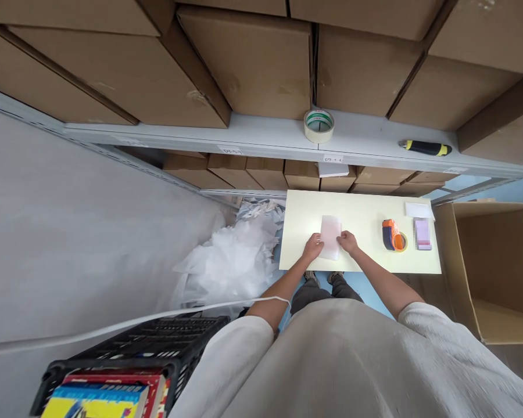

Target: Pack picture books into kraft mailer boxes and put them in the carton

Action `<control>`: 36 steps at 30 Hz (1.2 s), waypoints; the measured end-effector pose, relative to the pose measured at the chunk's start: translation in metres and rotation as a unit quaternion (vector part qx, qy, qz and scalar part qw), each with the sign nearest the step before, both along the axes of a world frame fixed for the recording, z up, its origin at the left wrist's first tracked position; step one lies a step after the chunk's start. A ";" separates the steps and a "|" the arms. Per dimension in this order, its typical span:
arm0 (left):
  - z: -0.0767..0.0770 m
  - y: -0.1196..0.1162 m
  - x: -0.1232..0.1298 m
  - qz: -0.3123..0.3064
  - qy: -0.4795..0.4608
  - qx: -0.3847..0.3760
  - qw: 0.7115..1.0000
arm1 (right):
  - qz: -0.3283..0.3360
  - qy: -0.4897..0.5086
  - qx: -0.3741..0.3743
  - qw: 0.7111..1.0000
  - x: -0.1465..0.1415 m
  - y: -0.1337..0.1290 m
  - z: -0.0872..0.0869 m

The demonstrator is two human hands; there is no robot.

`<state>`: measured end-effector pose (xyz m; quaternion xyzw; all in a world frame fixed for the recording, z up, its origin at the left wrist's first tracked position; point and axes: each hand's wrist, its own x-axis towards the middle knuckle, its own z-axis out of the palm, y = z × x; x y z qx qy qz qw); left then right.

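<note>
A pale pink, flat rectangular packet (330,237) with a translucent whitish covering lies on the cream tabletop (361,205). My left hand (313,247) grips its left edge, fingers closed together. At its right edge, my right hand (347,241) pinches the packet between thumb and fingers. To the right of my hands sits an orange and dark blue tape dispenser (392,235) with a yellowish roll. A purple packet (422,234) and a white sheet (417,210) lie near the right end of the table.
Above the table, a grey shelf (361,136) holds cartons, a tape roll (319,126) and a black-yellow cutter (426,147). White wrapping (230,261) heaps at left; a black crate (157,342) with books stands lower left. An open carton (464,273) adjoins the table's right side.
</note>
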<state>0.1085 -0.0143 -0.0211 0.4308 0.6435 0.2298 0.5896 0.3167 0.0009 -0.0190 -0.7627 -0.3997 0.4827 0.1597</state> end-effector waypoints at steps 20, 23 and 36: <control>0.004 0.038 -0.128 -0.005 0.153 0.097 0.983 | 0.004 0.032 0.045 0.998 -0.157 0.143 -0.005; 0.000 0.034 -0.129 -0.034 0.150 0.105 0.983 | 0.017 -0.003 0.038 0.999 -0.156 0.145 -0.013; 0.001 0.026 -0.133 -0.043 0.115 0.082 0.989 | 0.015 0.027 0.055 0.998 -0.130 0.120 -0.009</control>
